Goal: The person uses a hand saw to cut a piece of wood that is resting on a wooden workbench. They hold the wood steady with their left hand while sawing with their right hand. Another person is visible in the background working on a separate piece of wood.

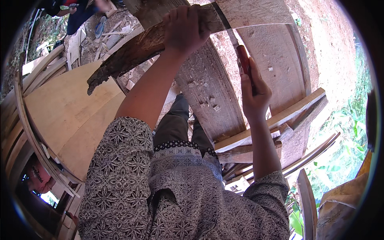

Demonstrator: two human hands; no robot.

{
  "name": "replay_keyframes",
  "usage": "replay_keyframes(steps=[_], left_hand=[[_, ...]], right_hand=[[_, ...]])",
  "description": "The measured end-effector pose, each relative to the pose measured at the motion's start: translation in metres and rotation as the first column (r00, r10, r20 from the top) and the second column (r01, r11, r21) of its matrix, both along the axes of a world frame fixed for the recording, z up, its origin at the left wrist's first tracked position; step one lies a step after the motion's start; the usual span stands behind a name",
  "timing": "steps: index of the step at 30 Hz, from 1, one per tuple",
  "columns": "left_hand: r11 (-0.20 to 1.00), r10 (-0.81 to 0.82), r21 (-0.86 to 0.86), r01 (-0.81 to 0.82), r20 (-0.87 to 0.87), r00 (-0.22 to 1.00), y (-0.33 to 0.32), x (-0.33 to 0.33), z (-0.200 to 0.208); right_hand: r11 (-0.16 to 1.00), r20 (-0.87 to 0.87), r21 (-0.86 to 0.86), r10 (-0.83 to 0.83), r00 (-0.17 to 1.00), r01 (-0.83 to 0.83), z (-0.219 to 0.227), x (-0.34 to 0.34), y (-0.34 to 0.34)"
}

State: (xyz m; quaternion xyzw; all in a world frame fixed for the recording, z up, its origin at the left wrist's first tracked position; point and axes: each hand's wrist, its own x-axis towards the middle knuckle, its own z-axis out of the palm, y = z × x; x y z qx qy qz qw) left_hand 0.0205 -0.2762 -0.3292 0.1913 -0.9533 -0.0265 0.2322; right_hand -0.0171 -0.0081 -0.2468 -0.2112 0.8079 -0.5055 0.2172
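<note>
My right hand (256, 94) is closed round the reddish-brown handle (243, 60) of a narrow dark-bladed tool that looks like a handsaw. Its blade (224, 18) lies across a wooden board (264, 12), running away and to the left from the handle; its teeth cannot be made out. Left of the blade, the board has a dark, ragged, rotten-looking end (120, 56). There my left hand (184, 30) grips the board from above, fingers curled over its far edge, a short way from the blade. The board rests across wider planks (212, 88).
A pale plywood sheet (76, 116) lies at the left beside stacked curved strips (44, 76). Timber offcuts (280, 120) lie by my right forearm. Small wood chips (204, 105) dot the plank. Part of another person (80, 16) shows at far left; green plants (344, 148) grow at right.
</note>
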Motion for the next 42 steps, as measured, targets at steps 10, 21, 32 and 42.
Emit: replay_keyframes(steps=[10, 21, 32, 42], left_hand=[[1.0, 0.004, 0.003, -0.004, 0.012, 1.0, 0.003, 0.004, 0.002], [0.985, -0.018, 0.172, 0.004, 0.081, 0.997, 0.006, 0.002, 0.03], [0.995, 0.017, 0.1, -0.026, 0.087, 0.996, 0.01, 0.0, 0.025], [0.998, -0.048, -0.031, 0.048, -0.004, 0.999, 0.002, -0.003, 0.009]], right_hand=[[0.982, -0.14, -0.173, 0.05, 0.989, -0.074, 0.0, 0.012, 0.005], [0.98, -0.086, -0.197, 0.0, 0.996, -0.017, -0.002, 0.019, 0.026], [0.995, -0.051, -0.1, 0.007, 0.999, -0.012, 0.0, 0.025, 0.028], [0.999, 0.058, -0.007, -0.036, 0.998, 0.036, 0.007, -0.004, -0.029]])
